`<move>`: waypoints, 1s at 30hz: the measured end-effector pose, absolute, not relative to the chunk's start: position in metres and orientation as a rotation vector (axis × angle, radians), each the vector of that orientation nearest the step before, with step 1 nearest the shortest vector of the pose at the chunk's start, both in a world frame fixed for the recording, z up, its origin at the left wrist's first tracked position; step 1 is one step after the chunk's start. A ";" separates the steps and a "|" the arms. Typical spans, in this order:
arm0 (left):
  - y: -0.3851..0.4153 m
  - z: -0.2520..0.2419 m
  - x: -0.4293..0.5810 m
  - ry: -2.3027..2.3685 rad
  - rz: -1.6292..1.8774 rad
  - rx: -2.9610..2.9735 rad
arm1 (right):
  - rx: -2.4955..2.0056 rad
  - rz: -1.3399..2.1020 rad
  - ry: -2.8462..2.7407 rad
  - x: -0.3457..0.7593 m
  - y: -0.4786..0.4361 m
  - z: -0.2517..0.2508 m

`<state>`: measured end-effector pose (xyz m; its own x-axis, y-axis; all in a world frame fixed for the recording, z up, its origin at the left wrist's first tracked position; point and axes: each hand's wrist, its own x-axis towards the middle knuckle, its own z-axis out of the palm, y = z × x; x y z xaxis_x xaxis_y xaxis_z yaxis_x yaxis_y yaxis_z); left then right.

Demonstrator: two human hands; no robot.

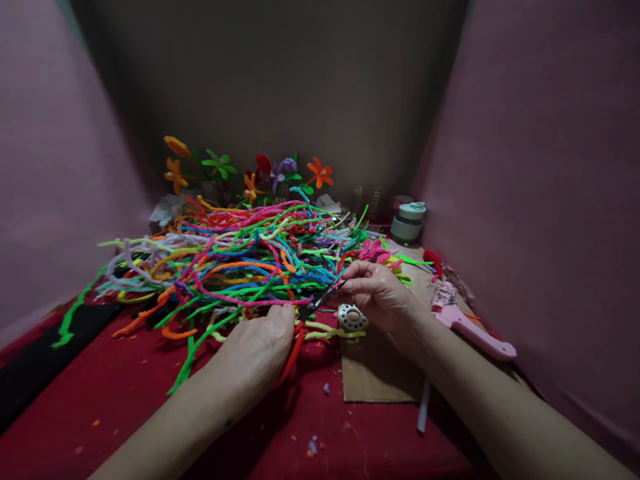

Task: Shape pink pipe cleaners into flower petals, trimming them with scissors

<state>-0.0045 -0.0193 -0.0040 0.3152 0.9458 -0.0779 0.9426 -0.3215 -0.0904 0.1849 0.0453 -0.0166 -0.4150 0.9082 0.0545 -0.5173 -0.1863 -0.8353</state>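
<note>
My left hand (263,341) is closed around the red handles of a pair of scissors (296,352). Their dark blades point up and to the right, reaching the fingertips of my right hand (383,297). Thumb and forefinger of that hand are pinched together at the blade tips; whatever lies between them is too small to make out. Just beyond both hands spreads a large heap of fuzzy pipe cleaners (235,260) in many colours. Below my right fingers sits a round whitish disc with a ring of dark holes (353,317).
Pipe-cleaner flowers (320,172) stand behind the heap. At the back right is a pale green lidded cup (409,223). A pink-handled glue gun (475,331) lies by my right forearm, near cardboard (375,373) and a white stick (424,408). Scraps dot the red cloth (280,433).
</note>
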 end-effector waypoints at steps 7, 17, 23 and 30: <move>-0.016 -0.008 -0.009 -1.792 0.080 -2.577 | -0.592 1.751 -0.974 0.184 0.046 -0.015; -0.017 0.010 0.003 -1.932 -1.268 -2.508 | -0.600 1.774 -0.997 0.182 0.037 -0.010; -0.003 0.018 0.021 -2.107 -1.524 -2.647 | -0.650 1.820 -0.968 0.177 0.032 -0.005; 0.001 0.017 0.018 -2.538 -1.969 -2.739 | -0.613 1.877 -1.016 0.174 0.032 -0.012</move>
<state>0.0177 0.0014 0.0170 0.1483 0.9853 -0.0852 0.1622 0.0608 0.9849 0.1742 0.0324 -0.0122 -0.4828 0.8757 -0.0102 -0.4707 -0.2693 -0.8402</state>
